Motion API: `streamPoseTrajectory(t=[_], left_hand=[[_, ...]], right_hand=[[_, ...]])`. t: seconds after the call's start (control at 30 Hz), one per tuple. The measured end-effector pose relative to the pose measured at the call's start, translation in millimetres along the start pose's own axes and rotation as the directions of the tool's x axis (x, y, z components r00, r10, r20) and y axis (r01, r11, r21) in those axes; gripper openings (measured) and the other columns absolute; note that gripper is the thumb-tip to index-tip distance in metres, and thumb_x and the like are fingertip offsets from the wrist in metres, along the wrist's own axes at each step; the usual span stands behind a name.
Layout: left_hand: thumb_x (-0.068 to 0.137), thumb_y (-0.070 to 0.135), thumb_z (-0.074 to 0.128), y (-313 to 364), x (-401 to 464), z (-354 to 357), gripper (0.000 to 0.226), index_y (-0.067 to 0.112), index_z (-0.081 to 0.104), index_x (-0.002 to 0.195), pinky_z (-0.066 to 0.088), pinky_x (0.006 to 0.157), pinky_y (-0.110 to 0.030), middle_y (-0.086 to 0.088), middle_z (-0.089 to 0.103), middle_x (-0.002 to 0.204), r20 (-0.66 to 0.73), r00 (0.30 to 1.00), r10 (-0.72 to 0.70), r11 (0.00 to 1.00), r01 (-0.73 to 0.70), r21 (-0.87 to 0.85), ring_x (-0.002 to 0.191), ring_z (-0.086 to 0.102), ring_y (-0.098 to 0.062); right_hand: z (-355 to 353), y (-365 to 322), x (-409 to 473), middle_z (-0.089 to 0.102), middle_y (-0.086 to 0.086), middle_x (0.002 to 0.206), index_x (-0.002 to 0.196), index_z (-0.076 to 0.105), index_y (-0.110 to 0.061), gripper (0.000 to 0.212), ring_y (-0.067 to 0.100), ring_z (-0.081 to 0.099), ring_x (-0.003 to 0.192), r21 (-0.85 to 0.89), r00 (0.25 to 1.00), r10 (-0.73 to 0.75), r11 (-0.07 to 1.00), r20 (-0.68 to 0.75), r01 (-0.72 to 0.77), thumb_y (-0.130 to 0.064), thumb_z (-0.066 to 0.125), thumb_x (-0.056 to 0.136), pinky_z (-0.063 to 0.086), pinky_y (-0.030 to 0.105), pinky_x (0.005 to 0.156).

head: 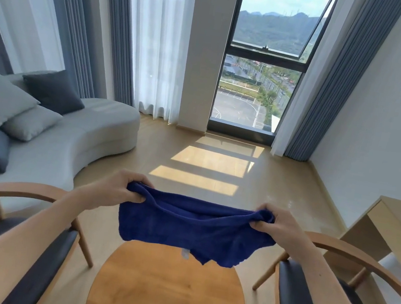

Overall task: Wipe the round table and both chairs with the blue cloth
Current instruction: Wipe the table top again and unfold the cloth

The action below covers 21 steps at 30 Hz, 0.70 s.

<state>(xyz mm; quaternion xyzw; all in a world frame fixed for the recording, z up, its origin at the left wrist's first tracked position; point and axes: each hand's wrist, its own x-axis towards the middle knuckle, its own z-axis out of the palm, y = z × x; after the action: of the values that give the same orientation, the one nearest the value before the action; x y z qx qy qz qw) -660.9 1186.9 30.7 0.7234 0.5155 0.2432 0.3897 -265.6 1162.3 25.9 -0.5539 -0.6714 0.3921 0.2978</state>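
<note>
A dark blue cloth (191,226) hangs stretched between my two hands above the far edge of the round wooden table (168,292). My left hand (121,189) grips its left top corner and my right hand (279,223) grips its right top corner. The cloth's lower edge dangles just over the tabletop. A wooden armchair with a dark seat (30,256) stands left of the table. A matching armchair (302,300) stands right of it. My forearms cover part of both chairs.
A curved grey sofa (71,137) with several cushions runs along the left. A light wooden desk (396,225) stands at the right wall. Ahead lie wooden floor (208,163), curtains and a tall window (262,64).
</note>
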Motion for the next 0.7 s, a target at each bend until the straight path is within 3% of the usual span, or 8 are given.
streamPoseTrajectory(t=[0.13,0.4,0.57,0.7], left_hand=[[0.091,0.005,0.060,2,1,-2,0.033,0.035,0.072,0.089,0.049,0.066,-0.013,0.011,0.070,0.087,0.008,0.999,0.049,0.998,-0.049,0.046,0.083,0.064,-0.004],[0.090,0.007,0.059,4,6,-4,0.031,0.037,0.066,0.084,0.052,0.070,-0.030,0.011,0.067,0.077,-0.082,0.991,0.109,0.948,-0.078,0.309,0.076,0.062,-0.007],[0.088,0.004,0.060,11,8,-7,0.040,0.044,0.065,0.084,0.042,0.067,-0.013,0.021,0.067,0.076,-0.213,0.963,0.167,0.948,-0.097,0.303,0.076,0.060,0.003],[0.091,0.004,0.058,22,8,-7,0.034,0.036,0.069,0.098,0.040,0.066,-0.004,0.022,0.065,0.084,-0.225,0.955,0.194,0.929,-0.106,0.354,0.080,0.058,0.012]], right_hand=[[-3,-1,1,0.067,0.003,0.087,0.092,0.064,-0.014,0.005,0.017,0.063,0.083,-0.015,1.000,0.007,1.000,-0.024,-0.007,-0.012,0.067,0.089,0.048,0.022,0.068],[-10,-3,6,0.067,0.004,0.084,0.088,0.064,-0.011,0.006,0.020,0.063,0.082,-0.114,0.995,-0.062,0.992,-0.072,0.053,-0.006,0.066,0.088,0.053,0.026,0.071],[-15,-6,11,0.067,-0.002,0.082,0.090,0.063,-0.016,0.008,0.013,0.064,0.076,-0.137,0.982,-0.120,0.986,-0.143,0.100,-0.008,0.065,0.090,0.050,0.015,0.057],[-15,-2,14,0.067,-0.001,0.084,0.091,0.063,-0.016,0.007,0.017,0.063,0.080,-0.201,0.980,-0.121,0.976,-0.155,0.088,-0.009,0.064,0.090,0.053,0.022,0.065]])
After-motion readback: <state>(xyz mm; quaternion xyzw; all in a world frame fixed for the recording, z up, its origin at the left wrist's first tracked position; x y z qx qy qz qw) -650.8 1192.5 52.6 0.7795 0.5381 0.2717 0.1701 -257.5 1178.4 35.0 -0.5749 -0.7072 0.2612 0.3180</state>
